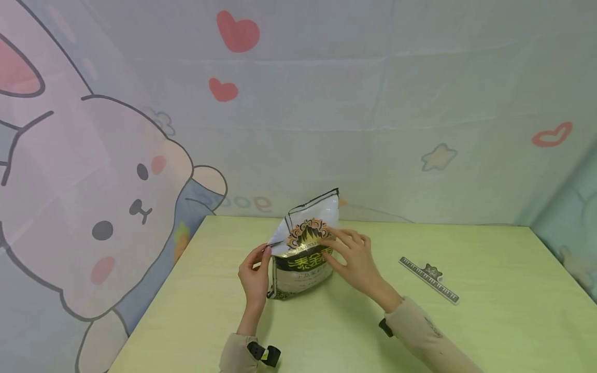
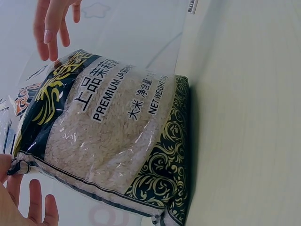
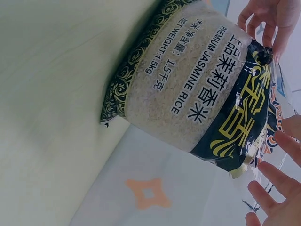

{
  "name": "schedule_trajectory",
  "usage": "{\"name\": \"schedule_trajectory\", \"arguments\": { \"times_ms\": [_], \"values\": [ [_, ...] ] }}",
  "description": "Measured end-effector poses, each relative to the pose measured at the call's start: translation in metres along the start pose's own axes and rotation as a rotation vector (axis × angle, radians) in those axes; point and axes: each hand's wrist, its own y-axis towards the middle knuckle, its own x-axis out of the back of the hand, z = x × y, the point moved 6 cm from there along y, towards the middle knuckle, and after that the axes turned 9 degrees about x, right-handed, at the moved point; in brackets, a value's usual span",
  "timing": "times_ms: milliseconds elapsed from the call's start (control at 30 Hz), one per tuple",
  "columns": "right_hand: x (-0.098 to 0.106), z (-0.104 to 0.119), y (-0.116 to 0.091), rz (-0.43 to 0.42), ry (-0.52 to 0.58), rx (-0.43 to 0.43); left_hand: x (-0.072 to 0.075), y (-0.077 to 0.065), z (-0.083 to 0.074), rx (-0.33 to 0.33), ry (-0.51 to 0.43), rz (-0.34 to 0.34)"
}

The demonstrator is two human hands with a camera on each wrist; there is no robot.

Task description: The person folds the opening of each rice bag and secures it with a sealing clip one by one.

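A plastic bag of jasmine rice [image 1: 303, 280] stands on the table, its clear lower part full of grains and its white top slanting upward. My left hand [image 1: 255, 277] pinches the bag's left edge between thumb and fingers, at the height of the dark label band. On the other side my right hand [image 1: 358, 261] has its fingers spread and extended against the bag's upper front. In the right wrist view the fingers of the right hand [image 3: 282, 197] lie at the printed top part, not curled round it. The bag's back is hidden.
A long bar with black-and-white stripes and a bear-shaped piece [image 1: 429, 280] lies on the table to the right. The pale yellow-green table [image 1: 489, 331] meets a cloth backdrop [image 1: 373, 103] printed with a rabbit, hearts and stars.
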Motion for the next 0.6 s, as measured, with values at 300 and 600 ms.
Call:
{"name": "schedule_trajectory", "arguments": {
  "times_ms": [300,600],
  "values": [
    [0.006,-0.003,-0.014,0.035,-0.008,-0.045,-0.001,0.000,0.002,-0.003,0.007,0.004],
    [0.016,-0.005,-0.026,0.062,-0.020,-0.064,0.000,0.000,0.001,-0.017,0.015,-0.005]
  ]
}}
